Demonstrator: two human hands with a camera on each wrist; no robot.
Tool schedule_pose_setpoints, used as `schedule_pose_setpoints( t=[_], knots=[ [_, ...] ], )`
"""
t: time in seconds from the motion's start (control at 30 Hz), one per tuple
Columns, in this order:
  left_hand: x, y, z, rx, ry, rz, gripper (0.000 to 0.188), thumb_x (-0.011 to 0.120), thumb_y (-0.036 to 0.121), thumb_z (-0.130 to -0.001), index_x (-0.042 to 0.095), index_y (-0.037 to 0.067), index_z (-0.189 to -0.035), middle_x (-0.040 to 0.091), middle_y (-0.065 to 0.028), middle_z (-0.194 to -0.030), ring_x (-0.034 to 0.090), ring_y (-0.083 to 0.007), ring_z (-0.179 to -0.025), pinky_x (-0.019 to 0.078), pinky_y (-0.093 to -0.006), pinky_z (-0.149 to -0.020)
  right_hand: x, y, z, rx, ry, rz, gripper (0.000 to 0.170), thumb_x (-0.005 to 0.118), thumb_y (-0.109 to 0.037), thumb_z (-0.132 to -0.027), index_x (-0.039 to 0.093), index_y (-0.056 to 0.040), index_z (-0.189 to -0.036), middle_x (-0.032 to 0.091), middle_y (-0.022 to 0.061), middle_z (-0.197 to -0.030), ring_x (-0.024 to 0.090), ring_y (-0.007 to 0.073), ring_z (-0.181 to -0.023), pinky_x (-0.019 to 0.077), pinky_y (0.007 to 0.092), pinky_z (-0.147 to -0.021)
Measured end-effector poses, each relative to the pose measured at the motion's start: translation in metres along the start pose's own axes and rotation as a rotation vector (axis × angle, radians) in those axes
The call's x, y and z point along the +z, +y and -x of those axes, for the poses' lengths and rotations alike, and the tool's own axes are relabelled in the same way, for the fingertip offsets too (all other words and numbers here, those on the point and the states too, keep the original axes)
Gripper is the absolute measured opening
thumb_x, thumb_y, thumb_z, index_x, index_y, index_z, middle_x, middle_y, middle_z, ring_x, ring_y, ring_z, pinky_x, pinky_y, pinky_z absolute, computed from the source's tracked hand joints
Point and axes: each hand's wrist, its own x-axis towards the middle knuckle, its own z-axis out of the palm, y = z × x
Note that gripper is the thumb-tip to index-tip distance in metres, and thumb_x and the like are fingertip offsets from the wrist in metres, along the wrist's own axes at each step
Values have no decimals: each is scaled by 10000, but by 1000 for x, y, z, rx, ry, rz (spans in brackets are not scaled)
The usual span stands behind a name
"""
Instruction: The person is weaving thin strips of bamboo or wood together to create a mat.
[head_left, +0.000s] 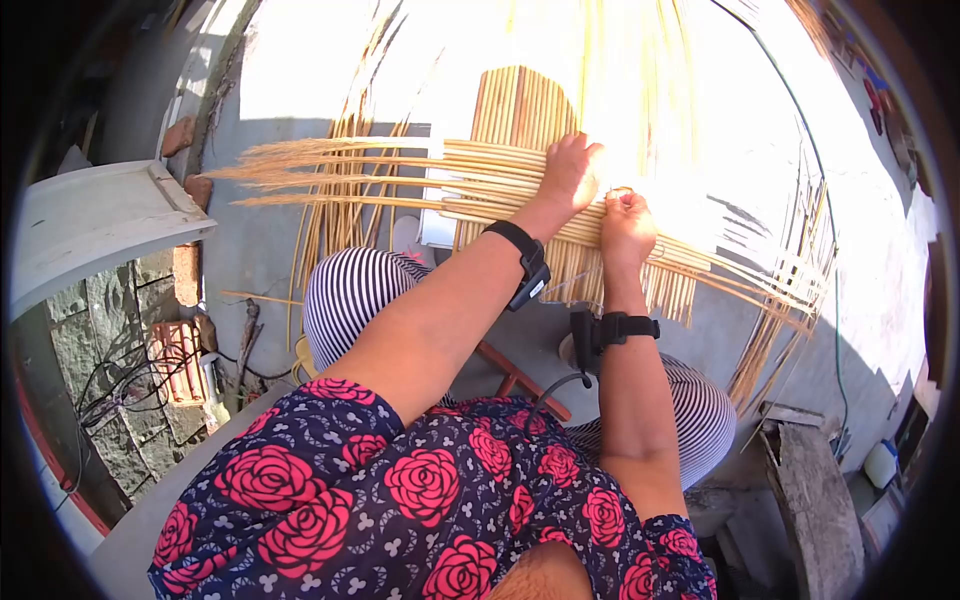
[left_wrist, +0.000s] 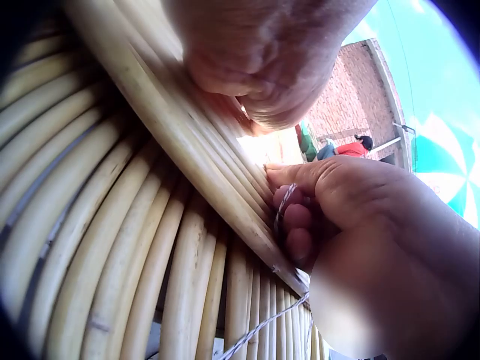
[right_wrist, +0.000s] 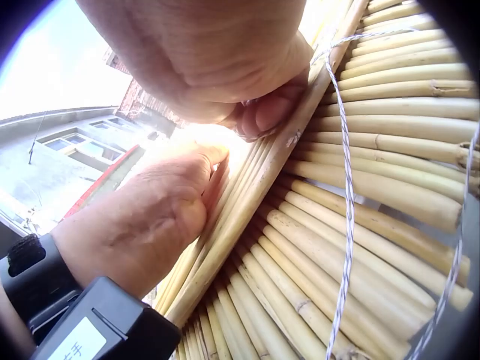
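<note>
Crosswise stalks (head_left: 500, 175) lie over a slatted mat of stalks (head_left: 520, 100) in the head view. My left hand (head_left: 572, 172) grips these crosswise stalks, its fingers bent over them; the left wrist view has this hand (left_wrist: 262, 60) at the top, fingertips partly hidden. Close by on the right, my right hand (head_left: 628, 228) pinches white-and-purple twine (left_wrist: 288, 196) against the bundle, with its other fingers curled. In the right wrist view, the left hand (right_wrist: 142, 214) lies along the bundle, below the right hand (right_wrist: 210, 64), and twine (right_wrist: 346, 187) hangs across the stalks.
Loose stalks lie at the left (head_left: 325, 225) and right (head_left: 800, 260) of the mat. A white panel (head_left: 110, 225), a hollow brick (head_left: 175, 360) and black cables are at far left. A wooden plank (head_left: 815, 500) stands at lower right. A person in red (left_wrist: 351, 148) is in the background.
</note>
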Motion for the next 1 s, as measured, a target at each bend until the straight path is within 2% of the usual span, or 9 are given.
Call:
schedule_pose_setpoints(
  t=[0.1,0.2,0.3,0.4,0.5,0.7,0.8,0.9,1.0],
  knots=[
    [2,-2,-1,14,-15,5,324,625,91,-695,624,104,-1019,544,-94,-983,499,-275,-991,381,-402,-852,-5,-8,-2,22,-32,134,191,661,-311,-818,635,-130,-870,670,97,-750,640,293,-720,492,394,-695],
    [2,-4,0,22,12,24,318,622,87,-703,617,98,-1020,542,-104,-984,496,-288,-999,382,-412,-856,-7,-3,-2,-3,-75,107,200,652,-310,-823,631,-117,-873,668,105,-753,637,301,-718,492,394,-697],
    [2,-5,-1,48,77,72,289,612,88,-718,610,87,-1008,539,-112,-983,493,-300,-1000,383,-422,-858,-5,10,-17,-19,-214,15,209,649,-302,-826,624,-99,-869,665,111,-752,635,308,-716,492,404,-695],
    [0,-4,2,83,133,122,255,598,95,-736,604,73,-989,541,-115,-978,492,-305,-992,381,-426,-859,-3,14,-7,-275,-4,111,222,633,-279,-849,610,-58,-859,628,114,-672,604,275,-632,476,378,-622],
    [-8,2,6,123,189,102,224,590,109,-745,602,66,-964,549,-114,-977,492,-296,-983,374,-427,-862,-9,8,-2,-281,-6,48,218,641,-255,-844,596,-42,-840,621,120,-667,589,277,-614,472,375,-608],
    [-20,14,7,129,213,6,156,587,146,-756,611,75,-893,575,-96,-953,505,-272,-961,359,-423,-864,4,23,-3,-304,106,18,191,677,-228,-811,601,-68,-884,662,104,-758,642,290,-691,509,388,-643],
    [-21,15,6,98,173,-38,133,590,157,-757,622,84,-863,589,-82,-916,514,-266,-949,357,-418,-866,11,25,-8,-208,32,-197,105,612,-125,-887,572,-37,-848,577,23,-643,527,118,-552,443,271,-527],
    [-18,15,4,65,160,-55,125,596,158,-752,634,95,-854,597,-69,-894,520,-258,-946,349,-414,-876,-4,11,-7,44,-237,-741,77,578,-93,-916,567,-56,-851,544,-12,-639,482,64,-529,405,204,-479],
    [-16,13,3,55,167,-40,127,596,150,-751,644,115,-863,600,-55,-895,522,-245,-951,339,-412,-885,-7,7,-8,125,-278,-812,79,569,-86,-922,569,-67,-845,521,-6,-621,449,68,-493,381,195,-443]
  ],
)
